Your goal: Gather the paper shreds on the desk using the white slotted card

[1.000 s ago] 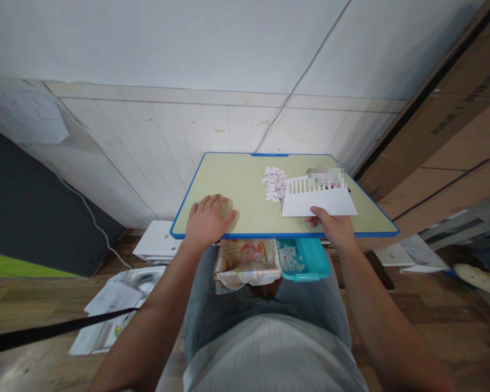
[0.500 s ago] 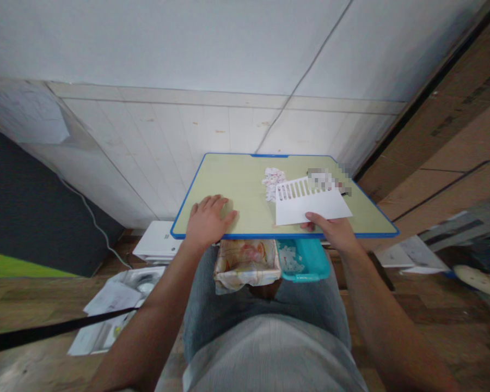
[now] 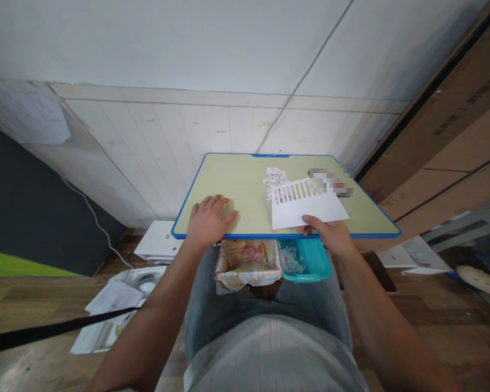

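My left hand (image 3: 209, 219) lies flat near the left front of a small tabletop (image 3: 232, 174) with a blue rim, its fingers spread and holding nothing. In my right hand (image 3: 329, 231) is a white sheet of card (image 3: 306, 210), pinched at its front edge between thumb and fingers. A row of slots is cut along the card's far side. Behind its left corner lies a pile of small white paper pieces (image 3: 274, 175) with reddish marks, partly covered by the card. Blurred-out items (image 3: 330, 182) lie beyond the card's right end.
Below the table's front edge, over my lap, are a cloth-lined basket (image 3: 247, 275) and a teal plastic bin (image 3: 312, 267) with white bits inside. A white wall stands behind the table. Cardboard (image 3: 441, 141) rises at the right. Papers (image 3: 114, 296) and a white box (image 3: 157, 239) are at floor level, left.
My right hand has drawn the slotted card slightly left and toward me. My left hand stays in place on the table.
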Demonstrator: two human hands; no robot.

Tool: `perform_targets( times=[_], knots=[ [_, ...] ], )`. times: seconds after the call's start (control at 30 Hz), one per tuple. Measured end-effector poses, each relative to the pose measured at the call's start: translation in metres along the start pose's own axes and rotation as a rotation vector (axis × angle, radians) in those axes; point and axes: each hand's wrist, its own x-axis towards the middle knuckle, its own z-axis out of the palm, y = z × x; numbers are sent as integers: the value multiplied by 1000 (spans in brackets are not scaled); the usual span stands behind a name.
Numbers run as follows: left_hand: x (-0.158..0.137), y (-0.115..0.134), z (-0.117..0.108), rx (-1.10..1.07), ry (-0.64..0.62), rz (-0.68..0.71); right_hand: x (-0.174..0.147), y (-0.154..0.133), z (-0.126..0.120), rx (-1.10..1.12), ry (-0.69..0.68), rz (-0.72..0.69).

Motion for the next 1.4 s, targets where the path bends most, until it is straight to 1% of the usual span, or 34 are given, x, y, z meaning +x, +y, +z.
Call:
perform_targets(
  times=[0.1,0.3,0.47,0.6,0.67,0.8,0.87,0.97,1.13,1.23,1.4],
  knots=[
    [0,0,0,1,6,-4,1,0,-1,26,30,7],
    [0,-2,4,-5,15,-10,-1,0,-3,-23,-69,-43],
    [1,-2,4,-10,24,-1,1,1,-5,12,-37,-27],
    [0,-2,4,-11,31,8,1,4,-5,-4,-82,-27],
    [0,-2,4,-14,36,5,2,6,-5,28,-46,-14],
    [0,-2,4,-15,35,-5,6,8,0,143,158,8],
    [1,-2,4,-7,22,-9,9,7,4,153,213,7],
    [1,-2,4,1,5,-6,11,5,6,119,216,22],
    [0,-3,3,-14,18,6,9,4,2,17,146,21],
    [0,-2,3,-27,14,2,11,5,0,-21,152,9],
    [-1,2,-1,-31,-11,-9,34,6,-9,-32,175,-5]
  ],
)
